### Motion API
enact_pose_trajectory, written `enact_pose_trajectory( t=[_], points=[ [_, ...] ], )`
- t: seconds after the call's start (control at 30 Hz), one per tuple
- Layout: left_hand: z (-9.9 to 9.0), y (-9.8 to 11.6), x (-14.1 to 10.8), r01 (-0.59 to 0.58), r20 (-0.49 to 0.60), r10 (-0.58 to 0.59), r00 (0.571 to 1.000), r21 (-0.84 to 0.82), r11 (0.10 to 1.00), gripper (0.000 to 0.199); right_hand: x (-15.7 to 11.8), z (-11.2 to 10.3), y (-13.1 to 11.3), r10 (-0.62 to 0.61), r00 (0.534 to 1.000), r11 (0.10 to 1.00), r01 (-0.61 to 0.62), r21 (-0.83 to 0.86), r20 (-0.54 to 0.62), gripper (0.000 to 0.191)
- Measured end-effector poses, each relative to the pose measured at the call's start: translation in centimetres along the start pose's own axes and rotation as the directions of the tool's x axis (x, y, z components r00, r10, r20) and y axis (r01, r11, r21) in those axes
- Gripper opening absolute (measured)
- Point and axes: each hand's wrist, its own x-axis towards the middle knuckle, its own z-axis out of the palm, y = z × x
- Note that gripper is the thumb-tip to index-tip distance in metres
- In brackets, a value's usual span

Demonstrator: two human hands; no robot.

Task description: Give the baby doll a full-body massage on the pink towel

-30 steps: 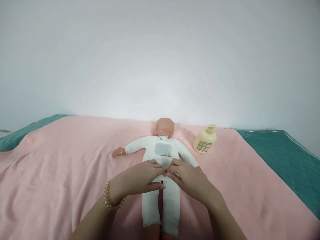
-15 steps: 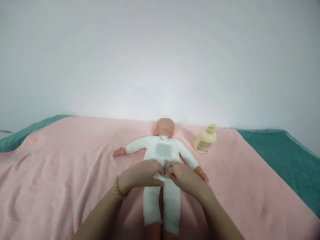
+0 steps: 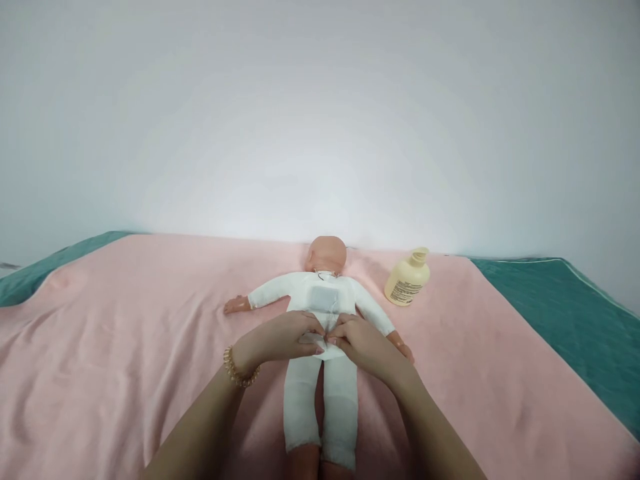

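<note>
A doll with a white cloth body (image 3: 340, 393) lies stretched out, its head at the far end and its arms spread. A grey rectangular patch (image 3: 324, 299) shows on its upper torso. Over the doll's lower torso, my left hand (image 3: 290, 335), a beaded bracelet at its wrist, pinches the white fabric. Close beside it, my right hand (image 3: 360, 341) has its fingers pressed together on the same fabric. The fingertips of both hands nearly meet at the middle of the doll.
A pale yellow pump bottle (image 3: 407, 280) stands right of the doll's head. Beneath everything lies a wrinkled pink blanket (image 3: 165, 320), over a green cover (image 3: 545, 307) visible at both sides. A pale wall (image 3: 320, 120) rises behind.
Both hands have moved slightly up the doll's torso, toward its head, still at the white fabric. The whole view has shifted a little, so the doll and bottle appear slightly further left.
</note>
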Motion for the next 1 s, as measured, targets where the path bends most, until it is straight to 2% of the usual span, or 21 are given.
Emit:
enact_pose_trajectory(
  t=[0.1, 0.2, 0.3, 0.5, 0.67, 0.8, 1.0],
  points=[
    [-0.5, 0.2, 0.0, 0.01, -0.067, -0.009, 0.998, 0.017, 1.0, 0.024, 0.1, -0.5, 0.3, -0.03, 0.999, 0.999, 0.03, 0.011, 0.02, 0.032],
    [-0.8, 0.3, 0.0, 0.002, -0.151, 0.006, 0.988, 0.05, 0.999, 0.025, 0.2, -0.8, 0.8, -0.028, 0.999, 0.997, 0.031, 0.073, -0.04, 0.033],
    [-0.8, 0.0, 0.3, -0.009, -0.141, 0.017, 0.99, 0.06, 0.998, 0.022, 0.5, -0.7, 1.2, -0.017, 0.999, 0.99, 0.023, 0.137, -0.042, 0.031],
    [-0.3, -0.7, 0.7, 0.025, -0.115, -0.024, 0.993, 0.008, 1.0, 0.021, 1.1, -0.3, 1.3, -0.019, 1.0, 0.993, 0.022, 0.12, -0.025, 0.03],
    [-0.2, -0.5, 0.8, 0.034, -0.204, -0.037, 0.978, -0.022, 0.999, 0.023, 1.2, -0.3, 2.0, -0.009, 0.999, 0.983, 0.017, 0.181, -0.045, 0.029],
    [0.0, -0.8, 1.0, -0.025, -0.283, 0.023, 0.959, -0.005, 1.0, 0.024, 1.4, -0.3, 2.7, -0.005, 0.993, 0.976, 0.031, 0.214, -0.119, 0.028],
    [0.4, -1.5, 1.5, 0.007, -0.245, -0.015, 0.969, -0.034, 0.999, 0.02, 2.2, 0.3, 3.1, 0.002, 0.993, 0.979, 0.022, 0.205, -0.12, 0.028]
  ],
)
